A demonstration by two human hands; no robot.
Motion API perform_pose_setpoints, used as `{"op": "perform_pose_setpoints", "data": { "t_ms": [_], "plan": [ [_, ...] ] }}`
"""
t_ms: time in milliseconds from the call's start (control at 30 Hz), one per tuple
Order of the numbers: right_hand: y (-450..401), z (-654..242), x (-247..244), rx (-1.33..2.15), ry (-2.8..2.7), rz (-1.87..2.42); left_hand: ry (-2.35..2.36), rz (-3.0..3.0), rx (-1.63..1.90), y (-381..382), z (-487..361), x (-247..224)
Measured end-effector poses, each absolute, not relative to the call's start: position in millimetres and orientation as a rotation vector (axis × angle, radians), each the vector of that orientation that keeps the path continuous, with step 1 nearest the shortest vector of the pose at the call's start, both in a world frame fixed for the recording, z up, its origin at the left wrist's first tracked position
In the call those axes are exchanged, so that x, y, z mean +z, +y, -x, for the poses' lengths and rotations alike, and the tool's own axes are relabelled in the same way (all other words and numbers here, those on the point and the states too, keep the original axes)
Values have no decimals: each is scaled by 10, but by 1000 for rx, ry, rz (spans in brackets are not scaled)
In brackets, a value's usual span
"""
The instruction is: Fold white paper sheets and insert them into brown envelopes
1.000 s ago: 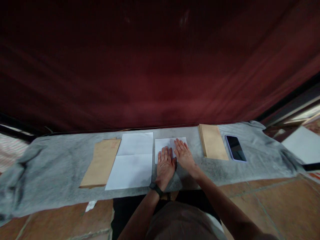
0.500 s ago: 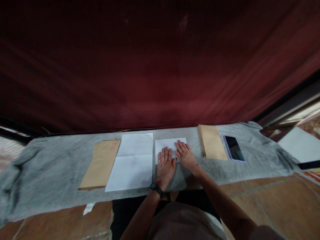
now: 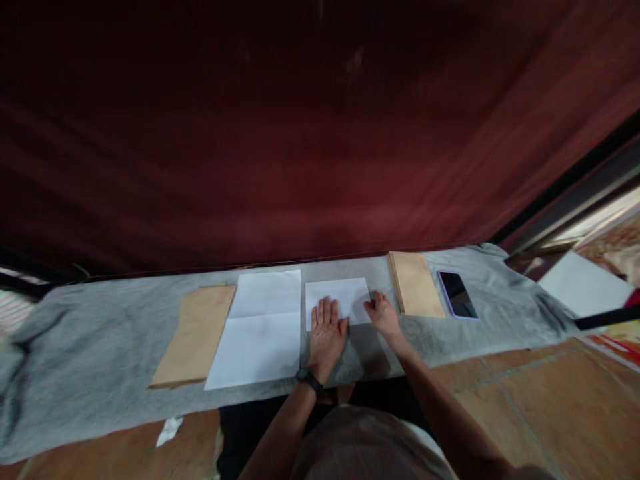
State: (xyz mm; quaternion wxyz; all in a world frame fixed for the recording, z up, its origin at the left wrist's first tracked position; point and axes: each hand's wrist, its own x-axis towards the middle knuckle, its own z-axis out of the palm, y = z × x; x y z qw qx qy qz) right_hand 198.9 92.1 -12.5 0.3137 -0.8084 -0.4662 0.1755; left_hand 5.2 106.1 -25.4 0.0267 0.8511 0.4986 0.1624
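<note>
A folded white sheet (image 3: 350, 293) lies on the grey cloth in front of me. My left hand (image 3: 327, 335) rests flat on its lower left part, fingers spread. At the sheet's right edge is my right hand (image 3: 384, 315), its fingers curled in; whether they grip the paper is too small to tell. Left of the folded sheet lies a larger white sheet (image 3: 260, 337) with a crease across it. Beyond that, brown envelopes (image 3: 195, 333) lie at the left. A stack of brown envelopes (image 3: 417, 283) sits to the right of my right hand.
A phone (image 3: 457, 295) with a pale purple case lies right of the envelope stack. The grey cloth (image 3: 100, 347) covers the long surface. A dark red panel (image 3: 300, 167) stands behind it. A white scrap (image 3: 169, 431) is on the tiled floor.
My right hand has slid right, off the middle of the folded sheet to its right edge, and its fingers have curled. The left hand stays flat on the paper. The view has shifted slightly.
</note>
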Motion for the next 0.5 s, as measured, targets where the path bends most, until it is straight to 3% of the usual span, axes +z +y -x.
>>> {"op": "perform_pose_setpoints", "data": {
  "t_ms": [267,500],
  "plan": [
    [902,-1894,375,631,-1199,1817,1288,-2451,705,931,-69,-113],
    [750,-1660,1102,683,-1247,1360,1025,-1055,1138,1022,-392,504]
  ]
}}
